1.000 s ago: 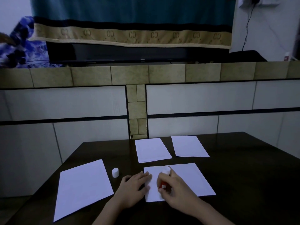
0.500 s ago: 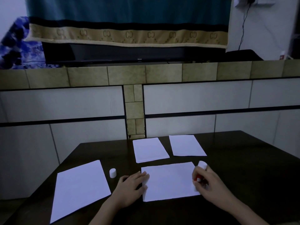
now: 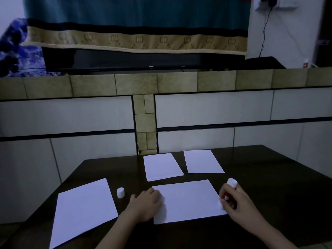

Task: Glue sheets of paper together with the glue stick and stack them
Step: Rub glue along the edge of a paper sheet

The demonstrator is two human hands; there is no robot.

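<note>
Since a second ago your right hand [image 3: 240,203] has carried the glue stick [image 3: 228,191] from the left part of the near sheet [image 3: 188,200] across to its right edge, while your left hand [image 3: 147,203] has stayed on the sheet's left edge. The view has also tipped slightly.

The table [image 3: 269,177] is a dark, smooth wooden surface with a straight far edge set against a wall of pale rectangular panels [image 3: 206,110] with black strips between them and a band of mottled tan tiles [image 3: 136,83] on top. Above that band sits a long glossy black screen [image 3: 143,60] half covered by a teal cloth with a beige patterned border [image 3: 136,40]; a blue patterned fabric [image 3: 16,51] lies to the far left, and a black cable [image 3: 264,31] hangs down the white wall on the right.

Four flat white rectangular sheets lie on the surface: the near sheet in front of you, two smaller ones [image 3: 162,167] [image 3: 203,161] side by side near the far edge, and a large sheet [image 3: 82,211] angled toward the near left corner. A small white cylindrical cap [image 3: 120,192] stands upright between the large sheet and your left hand.

Your right hand's fingers curl round the red and white glue stick, tilted, its lower end at the sheet's right edge. Your left hand lies knuckles up, fingers bent, pressing the paper
</note>
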